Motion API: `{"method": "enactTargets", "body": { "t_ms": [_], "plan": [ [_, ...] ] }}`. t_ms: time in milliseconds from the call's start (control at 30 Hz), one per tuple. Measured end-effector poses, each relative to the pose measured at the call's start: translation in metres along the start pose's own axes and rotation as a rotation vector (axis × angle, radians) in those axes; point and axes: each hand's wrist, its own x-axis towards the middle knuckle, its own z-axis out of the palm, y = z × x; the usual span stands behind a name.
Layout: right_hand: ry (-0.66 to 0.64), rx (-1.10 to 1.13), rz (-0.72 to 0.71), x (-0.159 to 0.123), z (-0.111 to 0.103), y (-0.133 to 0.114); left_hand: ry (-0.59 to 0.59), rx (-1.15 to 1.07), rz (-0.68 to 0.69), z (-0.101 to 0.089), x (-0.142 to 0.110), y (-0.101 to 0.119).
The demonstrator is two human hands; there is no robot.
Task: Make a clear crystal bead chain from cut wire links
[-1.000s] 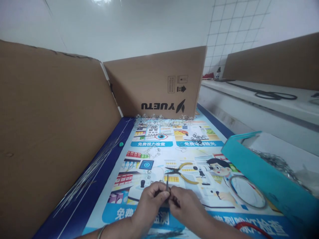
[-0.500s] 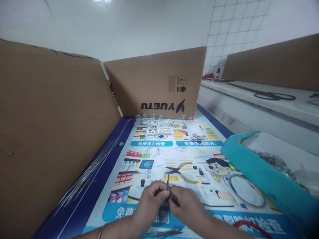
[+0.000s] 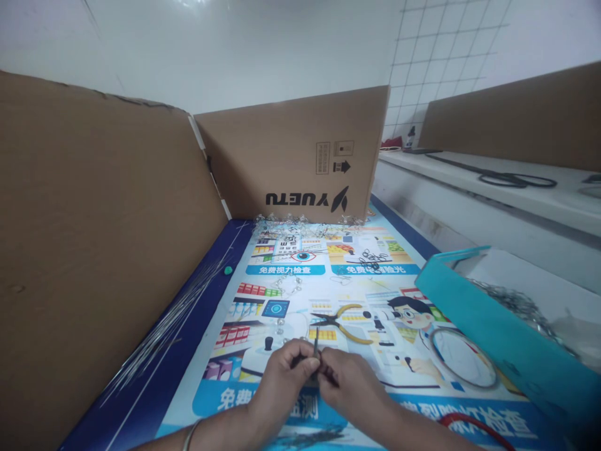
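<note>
At the near middle of the table, my left hand point(image 3: 292, 373) is closed around a thin dark rod point(image 3: 316, 341), which points up and away from me between thumb and fingers. My right hand point(image 3: 350, 379) is pinched close against it, fingertips beside the rod's lower part. Whatever those right fingers grip is hidden. Just beyond both hands lie yellow-handled pliers point(image 3: 354, 339) with their handles apart. Some clear beads point(image 3: 280, 322) rest on the printed sheet past my left hand. Short dark wire pieces point(image 3: 310, 438) lie below my wrists.
A bundle of long thin wires point(image 3: 164, 335) lies along the left edge. At right stand a teal box point(image 3: 493, 326) holding metal pieces and a wire coil point(image 3: 488, 379). Cardboard panels point(image 3: 286, 144) close off the back and left. Dark wire loops point(image 3: 372, 259) lie further back.
Both hands keep nearly the same place and hold on the rod. The view has shifted very slightly.
</note>
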Motion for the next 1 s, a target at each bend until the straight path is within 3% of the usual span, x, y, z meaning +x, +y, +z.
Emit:
{"method": "enactTargets", "body": {
  "t_ms": [1000],
  "plan": [
    [-0.032, -0.044, 0.009, 0.0002, -0.005, -0.0028, 0.005, 0.001, 0.004, -0.0001, -0.0002, 0.0013]
  ]
}}
